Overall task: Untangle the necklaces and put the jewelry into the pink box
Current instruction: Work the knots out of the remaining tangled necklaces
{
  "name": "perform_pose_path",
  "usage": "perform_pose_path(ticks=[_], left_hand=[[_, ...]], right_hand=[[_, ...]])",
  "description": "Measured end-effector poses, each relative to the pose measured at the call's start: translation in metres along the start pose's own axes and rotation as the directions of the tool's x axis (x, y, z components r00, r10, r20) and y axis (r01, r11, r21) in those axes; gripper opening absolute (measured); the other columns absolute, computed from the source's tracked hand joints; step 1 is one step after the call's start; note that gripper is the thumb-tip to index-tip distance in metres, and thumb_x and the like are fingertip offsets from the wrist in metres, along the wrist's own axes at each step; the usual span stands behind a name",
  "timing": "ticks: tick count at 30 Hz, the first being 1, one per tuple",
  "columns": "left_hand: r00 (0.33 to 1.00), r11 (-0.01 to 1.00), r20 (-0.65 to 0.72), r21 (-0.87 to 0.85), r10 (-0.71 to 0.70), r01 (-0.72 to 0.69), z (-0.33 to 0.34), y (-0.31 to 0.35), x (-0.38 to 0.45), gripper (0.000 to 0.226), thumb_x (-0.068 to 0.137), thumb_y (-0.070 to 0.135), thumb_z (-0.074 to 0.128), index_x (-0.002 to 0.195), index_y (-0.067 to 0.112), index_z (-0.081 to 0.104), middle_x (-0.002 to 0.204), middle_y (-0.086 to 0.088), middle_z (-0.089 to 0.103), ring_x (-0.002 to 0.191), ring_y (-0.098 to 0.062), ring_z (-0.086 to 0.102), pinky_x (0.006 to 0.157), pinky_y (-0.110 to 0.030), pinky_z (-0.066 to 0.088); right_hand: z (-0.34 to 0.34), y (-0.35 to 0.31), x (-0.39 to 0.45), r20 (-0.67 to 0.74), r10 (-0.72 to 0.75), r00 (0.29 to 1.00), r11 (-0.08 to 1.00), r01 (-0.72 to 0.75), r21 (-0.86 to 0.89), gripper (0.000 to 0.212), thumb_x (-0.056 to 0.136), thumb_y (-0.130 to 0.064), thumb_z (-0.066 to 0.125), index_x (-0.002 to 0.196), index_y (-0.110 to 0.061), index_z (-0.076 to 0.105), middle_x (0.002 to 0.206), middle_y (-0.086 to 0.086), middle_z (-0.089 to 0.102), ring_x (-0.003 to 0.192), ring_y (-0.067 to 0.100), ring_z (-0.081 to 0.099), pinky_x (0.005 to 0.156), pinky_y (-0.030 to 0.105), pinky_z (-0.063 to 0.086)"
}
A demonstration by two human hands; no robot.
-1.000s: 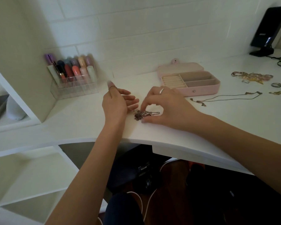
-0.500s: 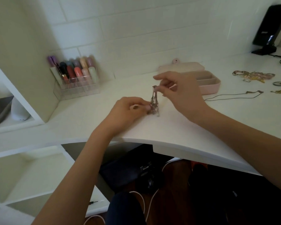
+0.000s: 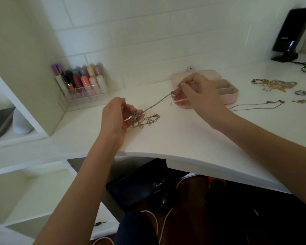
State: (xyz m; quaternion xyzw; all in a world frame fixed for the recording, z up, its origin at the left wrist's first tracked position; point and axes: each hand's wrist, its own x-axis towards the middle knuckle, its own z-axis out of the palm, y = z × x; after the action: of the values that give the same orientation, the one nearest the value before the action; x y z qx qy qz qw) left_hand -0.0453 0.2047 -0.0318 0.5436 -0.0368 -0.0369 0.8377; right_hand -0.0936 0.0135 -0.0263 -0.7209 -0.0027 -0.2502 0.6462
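A tangle of silver necklace chains (image 3: 148, 120) lies on the white desk (image 3: 175, 135). My left hand (image 3: 116, 117) pinches the knotted end of it. My right hand (image 3: 200, 93) pinches the other end, raised above the desk, and a chain strand stretches taut between the two hands. The open pink jewelry box (image 3: 226, 92) stands behind my right hand, which partly hides it. A thin necklace (image 3: 254, 105) lies stretched out to the right of the box. Farther right lie a pile of gold and pink jewelry (image 3: 274, 84), a ring (image 3: 300, 92) and a gold piece (image 3: 303, 100).
A clear organizer of lipsticks (image 3: 81, 87) stands at the back left against the white brick wall. White shelves (image 3: 16, 131) lie to the left. A black device on a stand (image 3: 290, 32) with cables sits at the back right. The desk's front edge curves just below my wrists.
My right hand has pulled one end of the chain up and to the right, towards the box. The bunched chain has stretched into a long strand, with loops spread on the desk.
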Motion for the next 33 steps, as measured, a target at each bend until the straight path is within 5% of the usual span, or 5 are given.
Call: perform_pose_path(ticks=[11,20,23,26,33], left_hand=[[0.913,0.763,0.395,0.558,0.100,-0.325,0.002,-0.008,-0.010,0.019,0.083,0.023,0.072,0.100,0.017,0.069,0.065,0.006,0.052,0.049,-0.001,0.042,0.047,-0.014,0.032],[0.896,0.631,0.409,0.654,0.171,-0.418,0.007,-0.014,-0.007,0.014,0.085,0.031,0.069,0.090,0.018,0.072,0.094,0.010,0.071,0.094,0.000,0.061,0.076,-0.006,0.041],[0.887,0.648,0.406,0.618,0.222,-0.445,0.009,-0.015,-0.008,0.010,0.087,0.024,0.067,0.087,0.016,0.072,0.098,0.007,0.072,0.094,0.001,0.062,0.076,0.001,0.037],[0.893,0.699,0.393,0.575,0.219,-0.425,0.007,-0.014,-0.007,0.012,0.090,0.022,0.064,0.090,0.014,0.072,0.096,0.007,0.073,0.094,-0.003,0.064,0.092,-0.023,0.044],[0.898,0.719,0.376,0.556,0.230,-0.417,0.008,-0.014,-0.009,0.007,0.088,0.011,0.064,0.086,0.009,0.071,0.089,-0.010,0.072,0.078,-0.009,0.063,0.075,-0.020,0.051]], right_hand=[[0.006,-0.011,-0.004,0.230,0.286,0.930,0.788,-0.365,0.495,0.016,0.101,-0.007,0.043,0.089,-0.008,0.054,0.071,0.006,0.063,0.070,0.022,0.067,0.072,0.033,0.059],[0.012,-0.007,-0.011,0.305,0.258,0.917,0.918,-0.331,0.217,0.012,0.100,-0.013,0.047,0.095,-0.011,0.057,0.082,0.007,0.066,0.078,0.019,0.069,0.075,0.033,0.058],[0.012,-0.006,-0.012,0.287,0.241,0.927,0.935,-0.301,0.189,0.013,0.100,-0.013,0.047,0.093,-0.011,0.057,0.080,0.007,0.067,0.076,0.019,0.069,0.075,0.033,0.059],[0.012,-0.004,-0.011,0.250,0.230,0.940,0.948,-0.275,0.162,0.013,0.099,-0.011,0.048,0.092,-0.010,0.058,0.077,0.007,0.067,0.073,0.016,0.068,0.074,0.031,0.059],[0.013,0.003,-0.013,0.171,0.066,0.983,0.983,-0.034,-0.182,0.013,0.092,-0.007,0.052,0.095,-0.016,0.061,0.083,0.002,0.068,0.078,0.012,0.066,0.079,0.030,0.054]])
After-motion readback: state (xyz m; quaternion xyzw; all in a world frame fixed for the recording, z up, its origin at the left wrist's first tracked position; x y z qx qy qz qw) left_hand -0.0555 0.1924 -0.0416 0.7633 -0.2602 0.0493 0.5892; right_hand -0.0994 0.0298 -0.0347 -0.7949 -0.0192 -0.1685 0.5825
